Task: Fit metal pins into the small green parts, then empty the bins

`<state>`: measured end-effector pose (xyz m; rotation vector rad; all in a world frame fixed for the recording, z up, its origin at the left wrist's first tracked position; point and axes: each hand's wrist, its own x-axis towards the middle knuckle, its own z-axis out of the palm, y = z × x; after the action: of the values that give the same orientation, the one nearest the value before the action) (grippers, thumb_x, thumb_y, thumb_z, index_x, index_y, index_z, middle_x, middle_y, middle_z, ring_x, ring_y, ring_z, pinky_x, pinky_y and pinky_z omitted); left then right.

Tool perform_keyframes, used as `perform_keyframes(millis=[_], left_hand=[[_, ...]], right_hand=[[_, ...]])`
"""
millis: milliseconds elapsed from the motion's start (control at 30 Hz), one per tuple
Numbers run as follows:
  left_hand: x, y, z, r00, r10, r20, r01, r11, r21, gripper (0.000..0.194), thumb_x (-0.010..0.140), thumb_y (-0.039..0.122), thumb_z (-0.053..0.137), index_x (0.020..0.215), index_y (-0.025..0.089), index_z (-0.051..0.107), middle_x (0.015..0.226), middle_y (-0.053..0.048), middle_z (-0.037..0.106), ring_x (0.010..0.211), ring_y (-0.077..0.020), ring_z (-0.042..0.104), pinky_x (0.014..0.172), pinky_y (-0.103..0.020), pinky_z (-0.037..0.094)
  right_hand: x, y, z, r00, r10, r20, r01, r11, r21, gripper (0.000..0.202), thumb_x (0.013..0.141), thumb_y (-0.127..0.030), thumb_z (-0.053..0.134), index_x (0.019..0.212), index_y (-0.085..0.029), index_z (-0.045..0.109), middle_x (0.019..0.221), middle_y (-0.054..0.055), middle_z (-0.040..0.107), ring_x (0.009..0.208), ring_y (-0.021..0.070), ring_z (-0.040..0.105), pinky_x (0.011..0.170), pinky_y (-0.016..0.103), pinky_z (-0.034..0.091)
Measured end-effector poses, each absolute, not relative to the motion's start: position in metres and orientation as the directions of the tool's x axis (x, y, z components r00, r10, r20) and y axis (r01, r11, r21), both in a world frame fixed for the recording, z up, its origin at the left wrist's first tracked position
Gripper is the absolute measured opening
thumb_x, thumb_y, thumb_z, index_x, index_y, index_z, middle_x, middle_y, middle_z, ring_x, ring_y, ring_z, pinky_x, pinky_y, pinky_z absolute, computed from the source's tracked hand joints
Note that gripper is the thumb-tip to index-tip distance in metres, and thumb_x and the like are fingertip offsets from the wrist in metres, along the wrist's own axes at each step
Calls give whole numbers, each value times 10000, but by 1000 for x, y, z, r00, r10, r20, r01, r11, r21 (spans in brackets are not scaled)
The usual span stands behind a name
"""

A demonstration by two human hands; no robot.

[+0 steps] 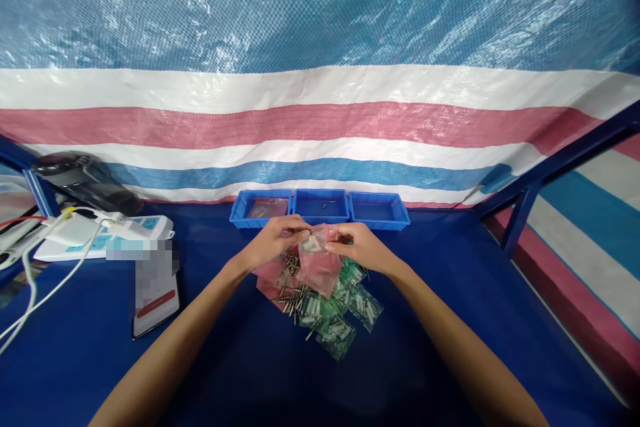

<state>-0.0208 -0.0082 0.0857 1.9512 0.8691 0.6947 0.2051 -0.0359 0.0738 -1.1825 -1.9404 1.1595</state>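
Observation:
Between both hands hangs a pinkish clear plastic bag (320, 270). My left hand (281, 237) has its fingers closed at the bag's upper left edge. On the upper right edge, my right hand (357, 245) pinches the same bag. Below lies a pile of small metal pins (293, 299), partly hidden by the bag. More pink bags (270, 287) lie under the pins at the left. Several greenish clear bags (337, 333) with silvery cylindrical pieces inside lie to the right and in front.
Three blue trays stand behind the hands: the left one (235, 213) holds a pink bag, the middle one (321, 219) a few thin pieces, beside a right one (379, 222). A phone (157, 293), power strip (165, 227), white cables and dark bottle (90, 180) are at the left.

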Motion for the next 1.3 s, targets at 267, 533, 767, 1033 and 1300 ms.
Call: perform_keyframes(millis=[267,533,767,1033,1300], left_hand=[[-12,-4,68,547,837,0,175,-114,978,250,815,386,617,859,140,601,751,-16,611,676,-120,544,661,-265,441],[-42,18,77,296,901,316,506,-429,749,274,888,355,476,982,147,629,932,-50,644,854,-174,576,796,-281,451],[-82,68,92,333,872,358,877,-426,222,343,879,157,384,1030,160,692,946,-93,648,893,-219,595,845,-323,443],[-77,84,61,458,874,162,861,-481,164,486,733,33,402,1083,206,691,1088,-68,675,985,-217,603,899,-319,441],[-72,77,66,502,809,306,788,-574,224,316,841,175,449,1008,188,717,1084,-83,684,977,-222,618,895,-339,444]], right_hand=[[205,-30,70,-296,951,94,267,177,-947,181,794,-329,602,751,-153,608,701,12,610,645,137,541,613,269,412],[212,-24,69,-239,969,65,197,114,-974,197,813,-312,575,940,-169,624,810,55,660,692,162,627,610,293,466],[215,-26,72,-291,955,50,282,136,-950,168,835,-277,539,943,-188,633,840,54,668,717,161,631,642,305,479],[213,-29,73,-378,926,7,330,141,-934,178,860,-288,521,951,-187,634,838,44,659,704,149,623,631,288,484],[214,-27,67,-417,909,-6,357,157,-921,206,866,-313,521,975,-190,645,866,52,670,725,157,624,629,287,487]])
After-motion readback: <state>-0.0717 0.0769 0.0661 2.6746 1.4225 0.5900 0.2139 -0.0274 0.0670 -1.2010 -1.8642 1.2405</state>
